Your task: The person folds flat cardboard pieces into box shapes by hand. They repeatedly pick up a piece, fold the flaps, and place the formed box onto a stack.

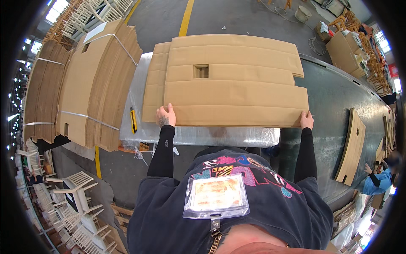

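Note:
A flat, creased brown cardboard sheet with a small square hole and a notched right end lies in front of me. It rests partly over another cardboard piece that shows along its left side. My left hand grips its near left corner, thumb on top. At the near right corner my right hand holds the edge, its fingers partly hidden. Beneath is a table covered in clear plastic film. A yellow utility knife lies on that film, left of my left hand.
Strapped stacks of flat cardboard stand on the left. A long dark green surface stretches to the right, bearing more cardboard. Beyond it is a person in blue. White chairs and a bucket stand around.

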{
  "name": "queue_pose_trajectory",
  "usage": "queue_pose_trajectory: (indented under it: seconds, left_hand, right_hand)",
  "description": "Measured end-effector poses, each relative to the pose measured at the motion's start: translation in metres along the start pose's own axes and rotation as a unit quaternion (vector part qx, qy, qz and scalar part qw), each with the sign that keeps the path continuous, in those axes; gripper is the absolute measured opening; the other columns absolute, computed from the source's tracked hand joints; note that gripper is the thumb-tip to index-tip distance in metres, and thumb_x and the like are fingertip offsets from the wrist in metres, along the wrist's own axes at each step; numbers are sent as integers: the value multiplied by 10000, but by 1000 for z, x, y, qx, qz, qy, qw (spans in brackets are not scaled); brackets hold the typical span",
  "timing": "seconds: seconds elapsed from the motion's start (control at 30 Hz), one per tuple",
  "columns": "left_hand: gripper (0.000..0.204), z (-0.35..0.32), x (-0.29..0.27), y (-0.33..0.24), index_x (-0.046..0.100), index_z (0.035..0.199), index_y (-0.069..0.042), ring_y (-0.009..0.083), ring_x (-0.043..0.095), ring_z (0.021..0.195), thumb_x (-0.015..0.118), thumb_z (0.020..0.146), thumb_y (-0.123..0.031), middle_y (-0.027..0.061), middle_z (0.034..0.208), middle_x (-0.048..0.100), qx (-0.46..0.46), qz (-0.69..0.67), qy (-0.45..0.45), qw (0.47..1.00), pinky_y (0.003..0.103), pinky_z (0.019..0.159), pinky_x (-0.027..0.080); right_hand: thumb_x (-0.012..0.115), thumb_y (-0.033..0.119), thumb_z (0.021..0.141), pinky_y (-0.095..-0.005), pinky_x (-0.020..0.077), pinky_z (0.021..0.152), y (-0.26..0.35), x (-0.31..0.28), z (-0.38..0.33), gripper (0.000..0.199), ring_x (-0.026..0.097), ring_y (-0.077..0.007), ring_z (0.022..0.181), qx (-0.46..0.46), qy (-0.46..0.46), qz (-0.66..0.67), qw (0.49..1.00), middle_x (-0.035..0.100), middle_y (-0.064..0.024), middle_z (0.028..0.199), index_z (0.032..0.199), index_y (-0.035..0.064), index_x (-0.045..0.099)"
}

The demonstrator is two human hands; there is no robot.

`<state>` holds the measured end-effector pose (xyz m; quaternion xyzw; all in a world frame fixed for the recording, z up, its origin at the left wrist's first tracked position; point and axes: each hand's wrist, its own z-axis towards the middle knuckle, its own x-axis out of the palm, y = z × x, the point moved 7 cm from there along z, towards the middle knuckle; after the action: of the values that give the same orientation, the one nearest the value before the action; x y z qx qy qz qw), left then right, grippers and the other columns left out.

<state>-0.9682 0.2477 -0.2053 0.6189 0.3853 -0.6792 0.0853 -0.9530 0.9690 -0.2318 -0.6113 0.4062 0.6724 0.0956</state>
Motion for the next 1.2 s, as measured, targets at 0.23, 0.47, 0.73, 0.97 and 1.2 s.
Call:
queue_pose_trajectory:
  seconds: [0.23,0.47,0.73,0.97,1.2]
  left_hand:
    - [774,-10,24,-4,515,1361,50,464,436,1319,595,916,-578,287,1382,500,23,-2,106,994,533,1091,379]
    - [739,-11,12,-5,546,1286,84,430,525,1248,597,924,-558,283,1309,551,-10,-71,62,995,522,1044,422]
    - [829,-13,-10,-3,587,1234,102,442,567,1212,568,895,-655,321,1261,594,-20,38,56,998,509,1040,432]
    - [949,-15,-4,5,553,1262,145,449,523,1290,558,871,-720,365,1341,542,-26,-23,119,992,467,1086,401]
    - [974,-7,1,16,524,1294,148,433,508,1311,583,864,-724,342,1377,530,-49,-93,154,982,449,1102,385]
  right_hand:
    - [630,414,919,-414,476,1014,-10,0,7,598,627,-348,1190,45,5,103,994,656,-221,1267,1344,-2,564]
    - [644,414,896,-412,457,1043,-18,-8,15,613,601,-339,1233,40,3,124,991,641,-211,1302,1349,9,564]
    - [636,440,896,-433,466,1028,-2,-33,-2,597,606,-365,1214,31,16,48,998,647,-218,1284,1335,40,579]
    - [665,523,856,-562,346,1099,32,-70,-41,757,437,-398,1360,-50,-46,-132,989,471,-214,1462,1427,66,473]
    - [835,409,719,-568,244,1182,134,-21,-181,1039,289,-334,1473,-542,139,-191,807,282,-151,1596,1576,205,285]
